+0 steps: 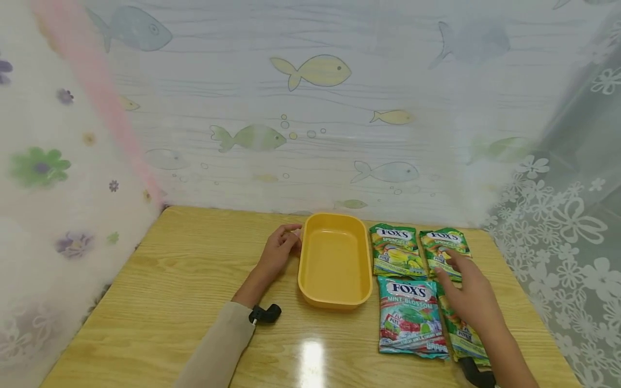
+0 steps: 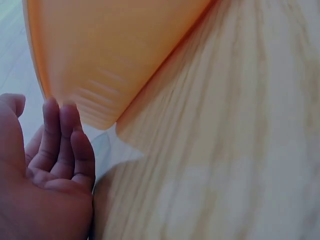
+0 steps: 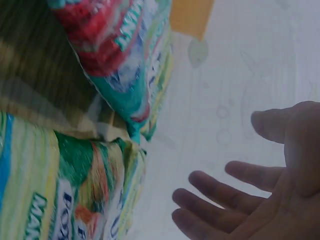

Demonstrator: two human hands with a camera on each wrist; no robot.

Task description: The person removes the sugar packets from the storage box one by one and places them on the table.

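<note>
A yellow rectangular tray [image 1: 335, 269] stands on the wooden table. Beside its upper left wall is my left hand [image 1: 280, 249], its fingertips right at the tray's side; in the left wrist view the loosely bent fingers [image 2: 51, 130] overlap the orange-looking wall [image 2: 100, 65]. My right hand [image 1: 468, 291] hovers over the candy bags with fingers spread and nothing in them. Under its fingertips lies a green Fox's Spring Tea bag [image 1: 439, 242], and a similar one [image 1: 395, 253] lies to the left. Nearer me is a teal Fox's Mint Blossom bag [image 1: 412, 318], next to another green bag [image 1: 466, 339] partly hidden by my right hand.
The wooden table [image 1: 194, 269] extends left of the tray and in front of it. A fish-print curtain [image 1: 310, 108] hangs along the back edge, with a flower-print curtain [image 1: 63, 215] at left and a lacy one [image 1: 572, 242] at right.
</note>
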